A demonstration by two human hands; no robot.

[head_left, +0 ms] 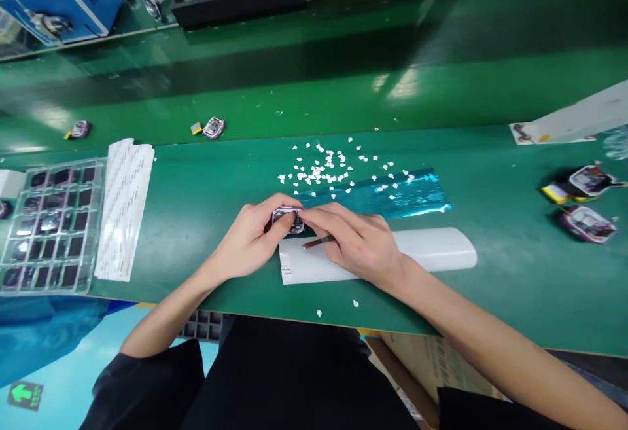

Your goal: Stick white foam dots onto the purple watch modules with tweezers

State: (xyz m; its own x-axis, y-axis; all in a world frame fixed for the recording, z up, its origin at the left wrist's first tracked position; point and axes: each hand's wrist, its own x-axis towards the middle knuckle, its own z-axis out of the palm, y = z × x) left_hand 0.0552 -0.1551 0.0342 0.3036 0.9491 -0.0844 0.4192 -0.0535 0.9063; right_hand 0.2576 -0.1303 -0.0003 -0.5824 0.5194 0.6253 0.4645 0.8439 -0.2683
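Observation:
My left hand [254,236] is closed round a small watch-like case [289,220] with a pinkish rim and exposed electronics, its thumb resting over the inside. My right hand [360,240] touches the right side of the case with its fingertips and also holds a thin brown tool [316,243], tip pointing left. Under the hands lies a white backing sheet [434,249], curled at its right end. Behind it is a shiny blue film strip [417,196]. Many small white round pieces [318,171] are scattered beyond the hands; two more lie near the front edge.
A clear compartment tray [102,220] with dark parts stands left, beside white printed sheets [128,211]. Similar cases lie at the back [214,127] and right [587,224]. A white bracket [579,116] stands back right. Above is a shelf with a blue box [63,1] and black tray [240,8].

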